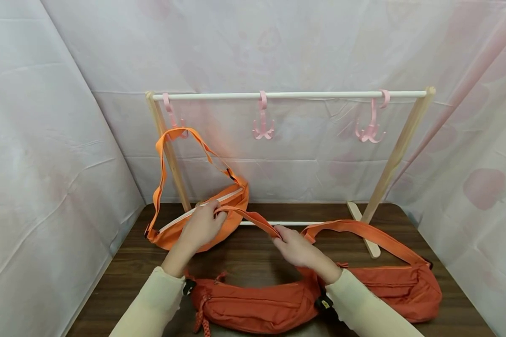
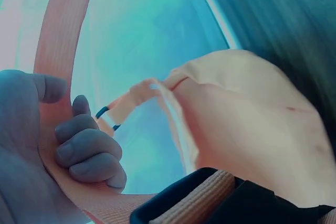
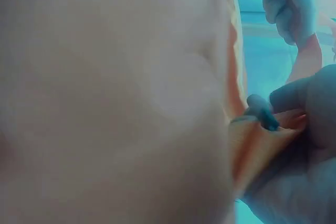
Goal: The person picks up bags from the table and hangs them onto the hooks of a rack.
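My left hand [image 1: 201, 225] grips an orange-red strap [image 1: 253, 216], its fingers curled round the webbing in the left wrist view. Farther along the same strap, my right hand [image 1: 296, 247] holds it between thumb and fingers. This strap appears to belong to the rust-red crossbody bag [image 1: 253, 306] lying in front of me, with black buckles at its ends. Behind my left hand, a bright orange crossbody bag [image 1: 229, 224] hangs by its strap from the left pink hook [image 1: 170, 112]. A large blurred fabric surface fills much of the right wrist view.
A white rail [image 1: 320, 95] on wooden posts carries a middle pink hook [image 1: 263, 117] and a right pink hook [image 1: 371, 126]. Another rust-red bag [image 1: 394, 285] lies on the dark wooden table [image 1: 122, 281] at right, its strap looped behind it. Pale curtains surround the table.
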Demonstrator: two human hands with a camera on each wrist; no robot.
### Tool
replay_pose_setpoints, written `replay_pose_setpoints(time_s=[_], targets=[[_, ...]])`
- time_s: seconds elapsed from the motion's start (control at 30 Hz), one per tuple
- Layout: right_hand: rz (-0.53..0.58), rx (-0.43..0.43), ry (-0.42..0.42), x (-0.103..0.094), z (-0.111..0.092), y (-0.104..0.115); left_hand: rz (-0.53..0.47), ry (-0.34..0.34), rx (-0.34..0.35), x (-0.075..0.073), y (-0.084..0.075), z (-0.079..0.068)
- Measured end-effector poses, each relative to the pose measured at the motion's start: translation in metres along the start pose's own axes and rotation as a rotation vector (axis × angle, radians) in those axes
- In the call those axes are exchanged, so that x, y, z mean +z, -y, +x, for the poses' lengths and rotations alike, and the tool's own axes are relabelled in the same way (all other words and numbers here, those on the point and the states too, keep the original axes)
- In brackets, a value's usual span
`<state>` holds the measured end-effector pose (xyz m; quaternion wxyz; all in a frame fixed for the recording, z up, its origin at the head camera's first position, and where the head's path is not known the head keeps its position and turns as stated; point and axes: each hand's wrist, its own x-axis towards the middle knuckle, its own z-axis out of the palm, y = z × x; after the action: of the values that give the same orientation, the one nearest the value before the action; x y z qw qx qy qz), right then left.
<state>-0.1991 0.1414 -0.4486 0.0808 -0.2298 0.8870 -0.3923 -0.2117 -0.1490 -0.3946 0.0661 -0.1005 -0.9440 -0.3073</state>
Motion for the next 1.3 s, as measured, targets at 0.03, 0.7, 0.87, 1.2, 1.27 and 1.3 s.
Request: replay_pose_setpoints(time_s=[0.03,0.7,0.87,1.2,1.27,1.3], targets=[[-0.001,-0.008,-0.002,0.000,0.000,0.001,-0.004,-0.010,0.007,-0.002,0.000,-0.001],[-0.105,-0.298,-0.188,-0.030,-0.005,0.041,0.034,-0.073,0.054,-0.037,-0.012,-0.014],[-0.130,-0.330,-0.230,-0.042,-0.006,0.053,0.062,-0.090,0.062,-0.049,-0.021,-0.016],[-0.165,-0.361,-0.302,-0.066,-0.005,0.073,0.104,-0.139,0.145,-0.067,-0.031,-0.020],[-0.170,-0.378,-0.311,-0.071,-0.004,0.075,0.110,-0.139,0.155,-0.069,-0.032,-0.020],[-0.174,-0.389,-0.318,-0.074,-0.004,0.076,0.112,-0.139,0.161,-0.070,-0.033,-0.020]])
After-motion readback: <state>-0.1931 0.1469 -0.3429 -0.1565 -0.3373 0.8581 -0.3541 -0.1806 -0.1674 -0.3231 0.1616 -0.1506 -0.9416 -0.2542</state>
